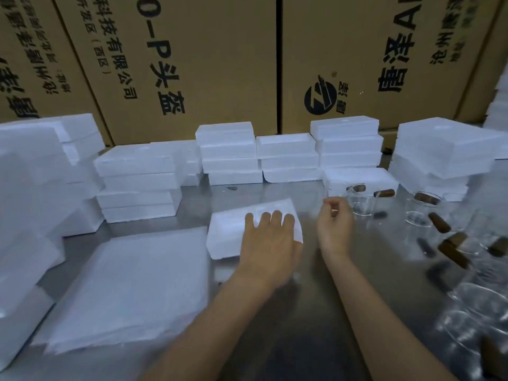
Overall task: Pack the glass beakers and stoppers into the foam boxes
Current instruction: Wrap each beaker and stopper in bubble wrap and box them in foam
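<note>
A white foam box (233, 229) lies tilted on the metal table (308, 312) at the centre. My left hand (266, 240) holds it, fingers over its top near the right end and thumb hidden at its side. My right hand (336, 229) hovers just right of the box with fingers curled, and a small brown bit, seemingly a stopper, shows between them. Clear glass beakers (361, 202) stand to the right, one (420, 213) with a brown stopper across its rim. Loose brown stoppers (439, 222) lie among them. More beakers (478, 306) are blurred at the lower right.
Stacks of white foam boxes (228, 155) line the back of the table, with more stacks on the left (137, 182) and right (439, 149). A pile of thin foam sheets (132, 287) lies at the near left. Large cardboard cartons (192, 64) form a wall behind.
</note>
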